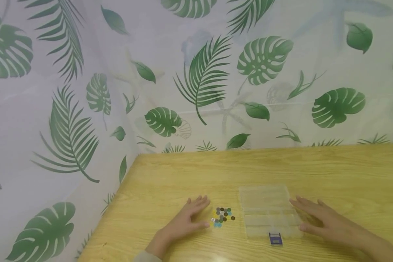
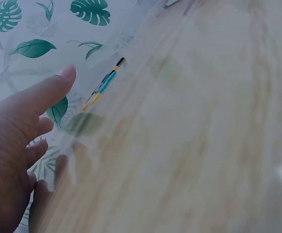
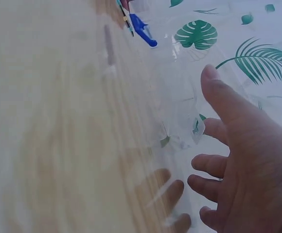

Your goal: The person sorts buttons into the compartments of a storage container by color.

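Note:
A loose cluster of small round flat pieces (image 1: 221,216), dark, grey, yellow, light blue and white, lies on the wooden table in the head view. Beside its left edge rests my left hand (image 1: 187,219), fingers spread and holding nothing. Right of the cluster sits a clear plastic compartment box (image 1: 257,219). At the box's front wall is a small blue piece (image 1: 275,238), perhaps a latch; the right wrist view shows a blue part (image 3: 142,30) standing up. My right hand (image 1: 329,222) is at the box's right side, fingers loosely extended, nothing in its grasp.
The yellow wood-grain table (image 1: 183,171) runs back to a white cloth (image 1: 216,134) printed with green leaves. That cloth also hangs along the table's left edge. In the left wrist view, the coloured pieces (image 2: 102,86) lie beyond the thumb.

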Tool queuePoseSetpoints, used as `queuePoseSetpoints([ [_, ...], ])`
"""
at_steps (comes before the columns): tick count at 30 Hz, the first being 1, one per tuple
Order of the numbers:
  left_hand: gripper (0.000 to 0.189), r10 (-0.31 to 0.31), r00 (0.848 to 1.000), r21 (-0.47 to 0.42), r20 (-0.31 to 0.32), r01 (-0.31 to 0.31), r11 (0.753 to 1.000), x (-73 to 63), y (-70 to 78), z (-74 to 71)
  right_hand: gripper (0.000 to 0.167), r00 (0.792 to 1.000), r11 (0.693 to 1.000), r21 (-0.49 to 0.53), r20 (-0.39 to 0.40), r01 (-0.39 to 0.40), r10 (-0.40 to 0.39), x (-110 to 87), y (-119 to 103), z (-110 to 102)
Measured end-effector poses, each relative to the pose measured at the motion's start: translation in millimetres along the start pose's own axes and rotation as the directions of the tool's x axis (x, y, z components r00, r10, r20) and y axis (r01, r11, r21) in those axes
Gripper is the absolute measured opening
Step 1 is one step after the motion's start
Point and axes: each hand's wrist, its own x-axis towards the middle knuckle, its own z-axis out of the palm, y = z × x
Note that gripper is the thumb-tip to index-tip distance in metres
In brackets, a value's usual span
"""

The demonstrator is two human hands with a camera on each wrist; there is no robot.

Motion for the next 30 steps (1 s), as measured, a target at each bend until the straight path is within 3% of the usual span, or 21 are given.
queuePoseSetpoints([
  [8, 0.074, -0.076, 0.997, -0.078, -0.003, 0.076, 0.994, -0.6, -5.6, 2.9, 0.058, 0.998, 0.998, 0.049, 0.029, -0.050, 0.049, -3.2, -6.2, 1.1],
  [14, 0.071, -0.071, 0.996, -0.106, -0.061, 0.064, 0.992, -2.2, -3.3, 7.8, 0.060, 0.999, 0.999, 0.030, -0.022, -0.035, 0.036, -5.9, -3.6, 7.4],
  [23, 0.069, -0.013, 0.989, 0.023, -0.146, 0.016, 1.000, -1.7, 7.0, 16.5, 0.066, 0.998, 0.999, 0.047, -0.060, -0.026, 0.029, -12.1, 0.2, 12.7],
  [30, 0.058, -0.023, 0.982, 0.034, -0.186, 0.030, 0.999, -2.7, 5.9, 18.4, 0.067, 0.996, 0.997, 0.076, -0.082, -0.015, 0.022, -9.8, -0.8, 12.1],
])
